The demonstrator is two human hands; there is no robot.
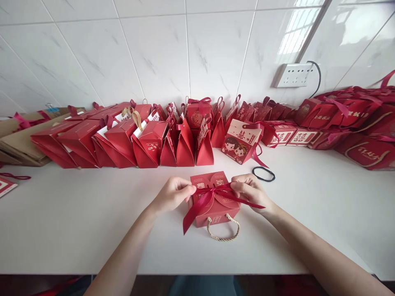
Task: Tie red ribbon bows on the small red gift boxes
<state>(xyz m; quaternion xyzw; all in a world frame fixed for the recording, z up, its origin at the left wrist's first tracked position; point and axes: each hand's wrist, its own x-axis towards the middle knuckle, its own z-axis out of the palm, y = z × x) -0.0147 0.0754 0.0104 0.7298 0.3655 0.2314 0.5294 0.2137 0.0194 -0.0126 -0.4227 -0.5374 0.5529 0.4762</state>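
Observation:
A red gift box with gold lettering stands on the white table in front of me. Across its top lies a dark red ribbon, knotted in the middle, with loose tails hanging left front and right. My left hand pinches the ribbon at the box's left side. At the right side, my right hand pinches the ribbon's other loop between thumb and fingers. A twisted gold cord handle hangs from the box's front and rests on the table.
Several red boxes line the wall, with a pictured box in front. A black band lies at right. Stacked gift boxes fill the right end; brown paper bags lie left. A power strip is on the wall.

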